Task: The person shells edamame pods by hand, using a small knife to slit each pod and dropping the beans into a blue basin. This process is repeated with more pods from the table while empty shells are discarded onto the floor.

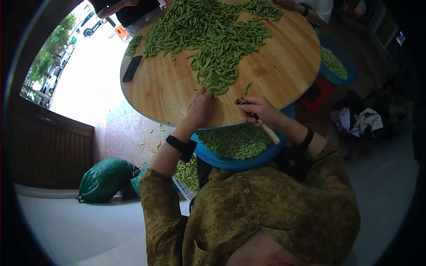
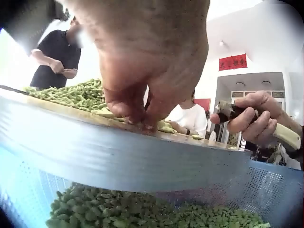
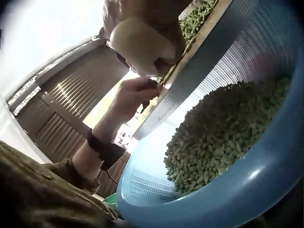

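While both forearms reach up to the round table's (image 1: 284, 57) near edge, a blue basin (image 1: 235, 164) of green beans (image 1: 239, 144) sits right below it, phone (image 1: 132, 68) off left. Left hand (image 1: 199, 107) has bent fingertips down at the pod pile (image 1: 217, 66); can't tell if it's pinching any. Right hand (image 1: 265, 113) grips a pale-handled tool (image 1: 270, 133).

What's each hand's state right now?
Left hand: fingers bent down at the green pods; can't tell if gripping one.
Right hand: closed around a pale-handled tool.
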A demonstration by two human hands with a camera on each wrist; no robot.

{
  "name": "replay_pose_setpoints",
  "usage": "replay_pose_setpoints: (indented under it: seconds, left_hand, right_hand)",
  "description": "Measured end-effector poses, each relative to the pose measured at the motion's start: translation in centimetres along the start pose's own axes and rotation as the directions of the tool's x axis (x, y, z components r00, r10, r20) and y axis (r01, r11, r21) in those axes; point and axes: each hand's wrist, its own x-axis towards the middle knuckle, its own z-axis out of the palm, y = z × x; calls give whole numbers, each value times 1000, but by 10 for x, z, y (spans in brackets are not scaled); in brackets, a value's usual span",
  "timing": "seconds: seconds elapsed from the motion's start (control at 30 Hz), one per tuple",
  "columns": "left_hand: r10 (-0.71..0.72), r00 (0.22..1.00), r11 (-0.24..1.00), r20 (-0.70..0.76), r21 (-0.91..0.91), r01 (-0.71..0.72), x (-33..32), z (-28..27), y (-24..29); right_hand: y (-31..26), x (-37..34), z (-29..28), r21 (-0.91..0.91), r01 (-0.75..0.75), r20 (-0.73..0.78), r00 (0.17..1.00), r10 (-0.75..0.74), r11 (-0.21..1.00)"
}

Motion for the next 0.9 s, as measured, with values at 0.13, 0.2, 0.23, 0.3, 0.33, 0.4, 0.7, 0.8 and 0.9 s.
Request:
replay_pose_setpoints:
  seconds: [0.13, 0.2, 0.23, 0.3, 0.33, 0.4, 0.7, 0.8, 0.9]
  left_hand:
    - [-91, 996, 977, -7, -192, 88, -2, -13, 9]
    - [-227, 970, 863, 84, -443, 241, -8, -15, 20]
    - [-336, 919, 660, 206, -645, 386, -12, -14, 26]
    - [-367, 894, 531, 259, -730, 430, -19, -15, 42]
    - [-392, 867, 390, 309, -797, 461, -21, -16, 48]
    - [-385, 856, 325, 346, -817, 476, -23, -16, 55]
    - [-269, 892, 243, 362, -871, 427, -31, -14, 51]
    - [-273, 897, 224, 346, -884, 410, -32, -10, 50]
    - [-287, 905, 218, 314, -899, 381, -34, -7, 53]
  right_hand:
    - [10, 6, 2, 97, 0, 29, 1000, -3, 995]
    - [10, 6, 6, 143, 20, 50, 998, -27, 990]
    - [8, 3, 10, 177, 40, 81, 995, -55, 983]
    - [9, -1, 13, 212, 61, 105, 991, -85, 975]
    - [10, -1, 12, 239, 54, 152, 984, -92, 969]
    - [8, -1, 11, 260, 45, 199, 975, -99, 964]
    - [4, -8, 15, 255, 56, 257, 959, -124, 965]
    - [4, -8, 15, 287, 47, 257, 958, -125, 957]
    - [4, -8, 17, 247, 69, 241, 962, -130, 967]
